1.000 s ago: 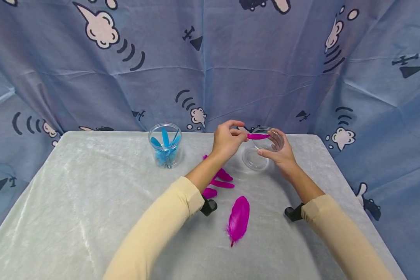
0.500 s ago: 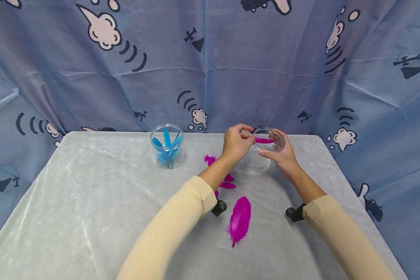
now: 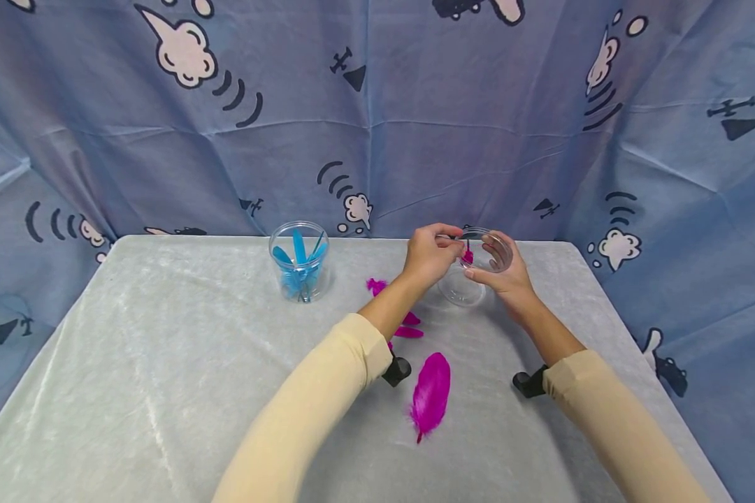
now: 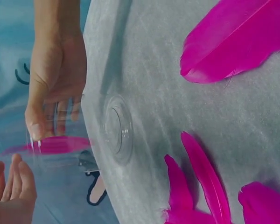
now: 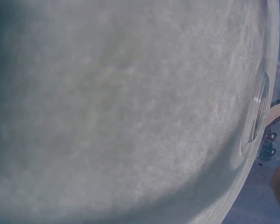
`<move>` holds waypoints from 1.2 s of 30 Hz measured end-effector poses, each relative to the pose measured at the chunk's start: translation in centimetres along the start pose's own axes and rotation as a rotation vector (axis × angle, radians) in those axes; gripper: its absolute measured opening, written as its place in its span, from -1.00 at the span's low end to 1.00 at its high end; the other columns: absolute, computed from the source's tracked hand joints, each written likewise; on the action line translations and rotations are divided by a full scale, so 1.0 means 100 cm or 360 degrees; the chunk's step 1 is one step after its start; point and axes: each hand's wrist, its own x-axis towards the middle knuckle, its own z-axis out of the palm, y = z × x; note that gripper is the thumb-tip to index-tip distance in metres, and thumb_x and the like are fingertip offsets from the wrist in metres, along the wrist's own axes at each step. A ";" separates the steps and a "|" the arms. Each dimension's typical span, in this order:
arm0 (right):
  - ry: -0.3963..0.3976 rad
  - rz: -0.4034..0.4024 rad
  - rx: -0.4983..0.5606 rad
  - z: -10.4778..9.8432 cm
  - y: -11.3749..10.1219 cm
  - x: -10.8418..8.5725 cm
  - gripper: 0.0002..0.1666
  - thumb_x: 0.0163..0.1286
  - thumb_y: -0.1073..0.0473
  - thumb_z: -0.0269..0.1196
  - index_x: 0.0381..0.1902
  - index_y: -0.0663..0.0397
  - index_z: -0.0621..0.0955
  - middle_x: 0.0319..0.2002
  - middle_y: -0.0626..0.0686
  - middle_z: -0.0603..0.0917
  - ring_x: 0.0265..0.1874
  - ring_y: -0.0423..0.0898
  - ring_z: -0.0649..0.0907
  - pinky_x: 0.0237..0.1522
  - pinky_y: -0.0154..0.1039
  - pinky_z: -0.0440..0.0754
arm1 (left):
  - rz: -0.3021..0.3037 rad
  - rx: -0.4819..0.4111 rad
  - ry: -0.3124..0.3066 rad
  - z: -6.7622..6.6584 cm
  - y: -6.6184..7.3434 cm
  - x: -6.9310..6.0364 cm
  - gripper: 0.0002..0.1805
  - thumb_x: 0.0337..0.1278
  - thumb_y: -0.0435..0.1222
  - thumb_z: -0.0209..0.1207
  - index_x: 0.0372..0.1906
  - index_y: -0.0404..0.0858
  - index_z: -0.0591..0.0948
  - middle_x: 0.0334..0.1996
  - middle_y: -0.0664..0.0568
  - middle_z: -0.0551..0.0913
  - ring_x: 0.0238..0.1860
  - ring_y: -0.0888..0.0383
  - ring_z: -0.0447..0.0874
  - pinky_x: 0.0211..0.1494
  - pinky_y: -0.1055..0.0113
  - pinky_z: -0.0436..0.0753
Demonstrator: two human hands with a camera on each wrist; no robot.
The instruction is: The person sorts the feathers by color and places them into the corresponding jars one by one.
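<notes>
My right hand point(image 3: 502, 278) grips a clear cup point(image 3: 502, 253) in the air at the table's far right. A magenta feather point(image 3: 468, 257) shows inside the cup; in the left wrist view that feather point(image 4: 60, 145) is seen through the clear wall. My left hand point(image 3: 430, 256) is at the cup's left side, its thumb and fingers point(image 4: 18, 175) apart with nothing seen between them. Below the cup, a clear round lid-like piece point(image 3: 462, 288) lies on the table. A large magenta feather point(image 3: 430, 395) lies nearer me, and several smaller feathers point(image 3: 409, 333) lie partly under my left forearm.
A clear cup with blue feathers point(image 3: 299, 262) stands upright at the back of the cloth-covered table point(image 3: 163, 349), left of my hands. A blue patterned curtain point(image 3: 415, 161) hangs behind the far edge.
My left hand has moved right to the cup, and its fingers have let go of the feather. The feather, earlier sideways at the cup's mouth, shows its quill upright in the cup.
</notes>
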 end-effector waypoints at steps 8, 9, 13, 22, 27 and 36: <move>-0.0014 -0.0017 0.0020 0.000 0.000 -0.001 0.02 0.19 0.52 0.37 0.49 0.10 0.10 0.47 0.25 0.19 0.48 0.11 0.16 0.52 0.08 -0.13 | -0.0002 -0.0009 -0.0092 0.001 -0.004 -0.001 -0.79 0.26 -0.51 0.20 -0.04 -0.38 0.68 -0.24 -0.14 0.78 -0.24 0.08 0.78 -0.21 0.45 0.66; -0.0015 -0.0017 0.0024 0.001 0.000 -0.001 0.02 0.19 0.52 0.37 0.49 0.10 0.10 0.47 0.25 0.19 0.48 0.11 0.16 0.52 0.07 -0.13 | 0.0006 -0.0004 -0.0112 0.000 -0.004 -0.001 -0.78 0.26 -0.50 0.20 -0.02 -0.37 0.68 -0.23 -0.13 0.78 -0.23 0.09 0.78 -0.19 0.45 0.66; -0.0014 -0.0017 0.0037 0.001 0.001 0.000 0.01 0.19 0.51 0.37 0.48 0.09 0.12 0.46 0.26 0.19 0.47 0.11 0.16 0.52 0.07 -0.11 | 0.0060 0.0011 -0.0208 -0.007 -0.006 -0.004 -0.75 0.23 -0.49 0.24 0.00 -0.37 0.67 -0.20 -0.13 0.77 -0.14 0.09 0.76 -0.12 0.43 0.66; 0.0014 -0.0011 0.0012 0.000 0.001 0.001 0.00 0.19 0.46 0.40 0.47 0.04 0.16 0.45 0.24 0.22 0.47 0.09 0.19 0.52 0.07 -0.10 | 0.0172 0.0260 -0.0550 -0.042 -0.013 -0.010 -0.70 0.23 -0.45 0.23 0.06 -0.35 0.65 -0.14 -0.13 0.73 -0.13 0.12 0.71 -0.16 0.43 0.62; 0.0032 0.0009 0.0005 0.000 0.001 0.002 0.02 0.17 0.50 0.40 0.47 0.03 0.16 0.46 0.26 0.22 0.47 0.08 0.20 0.52 0.06 -0.09 | 0.0198 0.0448 -0.0752 -0.066 -0.018 -0.018 -0.73 0.23 -0.45 0.24 0.03 -0.35 0.65 -0.17 -0.12 0.73 -0.17 0.08 0.71 -0.15 0.41 0.63; 0.0020 0.0022 0.0010 0.000 0.000 0.001 0.04 0.16 0.47 0.42 0.48 0.00 0.16 0.45 0.17 0.26 0.48 0.09 0.18 0.52 0.05 -0.10 | 0.0207 0.0577 -0.0888 -0.114 -0.034 -0.038 -0.71 0.19 -0.46 0.28 0.03 -0.36 0.64 -0.18 -0.11 0.72 -0.17 0.05 0.71 -0.08 0.36 0.66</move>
